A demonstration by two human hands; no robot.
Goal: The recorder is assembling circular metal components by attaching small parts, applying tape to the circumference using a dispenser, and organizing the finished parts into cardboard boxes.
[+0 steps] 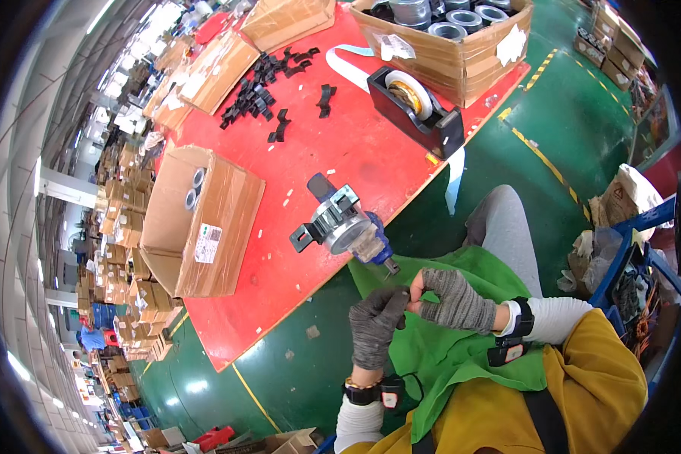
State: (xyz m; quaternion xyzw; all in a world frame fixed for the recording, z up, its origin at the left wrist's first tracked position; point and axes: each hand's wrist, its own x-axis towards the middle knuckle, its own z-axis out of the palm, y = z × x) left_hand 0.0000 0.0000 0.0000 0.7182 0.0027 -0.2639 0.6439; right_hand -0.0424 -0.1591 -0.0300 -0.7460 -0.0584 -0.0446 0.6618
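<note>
My left hand and my right hand, both in grey fingerless gloves, meet over my green apron. Their fingertips are pinched together, and whatever lies between them is too small or hidden to name. Just beyond them, at the edge of the red table, stands a blue vise-like fixture. It carries a silver metal ring with a black bracket at its left side. Neither hand touches the fixture.
A black tape dispenser stands at the right table edge, a tape strip hanging off it. Behind it is a carton of metal rings. An open carton stands at left. Black curved clips lie piled farther back. A blue chair frame is at right.
</note>
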